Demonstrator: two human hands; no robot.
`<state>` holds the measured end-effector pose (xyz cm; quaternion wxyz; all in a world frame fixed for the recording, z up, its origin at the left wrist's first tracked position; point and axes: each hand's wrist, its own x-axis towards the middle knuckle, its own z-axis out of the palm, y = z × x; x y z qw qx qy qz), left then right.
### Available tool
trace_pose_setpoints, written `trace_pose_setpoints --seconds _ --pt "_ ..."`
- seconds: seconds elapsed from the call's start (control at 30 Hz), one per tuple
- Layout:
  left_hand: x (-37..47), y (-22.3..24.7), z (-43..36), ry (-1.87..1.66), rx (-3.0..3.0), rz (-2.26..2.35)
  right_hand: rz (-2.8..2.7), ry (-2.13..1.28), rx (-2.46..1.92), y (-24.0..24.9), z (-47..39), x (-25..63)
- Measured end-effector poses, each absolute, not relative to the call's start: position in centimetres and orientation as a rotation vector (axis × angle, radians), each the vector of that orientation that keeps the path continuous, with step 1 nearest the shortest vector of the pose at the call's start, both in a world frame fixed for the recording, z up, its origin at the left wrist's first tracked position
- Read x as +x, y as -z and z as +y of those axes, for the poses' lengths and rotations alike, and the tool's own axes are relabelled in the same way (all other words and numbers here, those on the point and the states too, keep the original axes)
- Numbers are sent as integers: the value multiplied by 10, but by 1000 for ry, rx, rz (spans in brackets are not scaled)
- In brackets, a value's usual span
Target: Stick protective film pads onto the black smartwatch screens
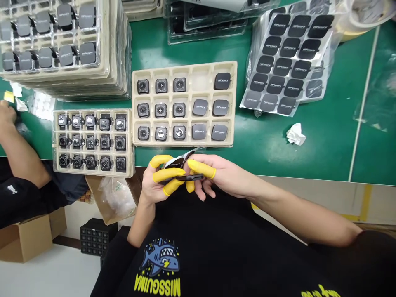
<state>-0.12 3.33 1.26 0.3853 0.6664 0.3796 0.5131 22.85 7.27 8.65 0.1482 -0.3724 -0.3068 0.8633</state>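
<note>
Yellow finger cots cover several fingertips of both hands, which meet just in front of the table edge. A bent strip of black stickers (174,163) is gripped in my left hand (156,179), its fingers closed. A dark smartwatch body (194,177), seen edge-on, lies between the thumb and forefinger of my right hand (213,173). Left fingertips also touch the watch's near end. Beyond the hands lies a beige tray (184,145) of watch bodies; some show their sensor backs, others carry dark labelled covers (199,132).
Another watch tray (132,165) adjoins on the left, below a tall stack of trays (116,53). Sticker sheets (281,66), crumpled paper (296,134) and tape rolls (368,12) lie to the right. Another person's arm (21,148) is at far left, near cardboard boxes (37,237).
</note>
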Motion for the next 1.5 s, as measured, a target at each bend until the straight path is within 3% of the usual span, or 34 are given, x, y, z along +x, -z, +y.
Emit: trace_pose_setpoints --seconds 0.2,0.5,0.63,1.23,1.37,1.5 --pt "-10 -17 46 -1226 1993 1033 -720 -2533 -1037 -78 78 228" --pt "-4 -23 28 -1174 1707 1121 -1150 -1962 -1211 -84 71 231" --pt "7 -35 26 -1111 1610 1216 -1225 -1869 -1213 -82 68 227" --pt "14 -37 25 -989 1082 1442 -1145 -2113 -1202 -68 80 226" --pt "11 -34 22 -1016 1127 1422 -1440 -1866 -1229 -80 83 224" --pt "-5 -25 18 -1068 1134 1503 -1707 -1345 -1263 -85 120 243"
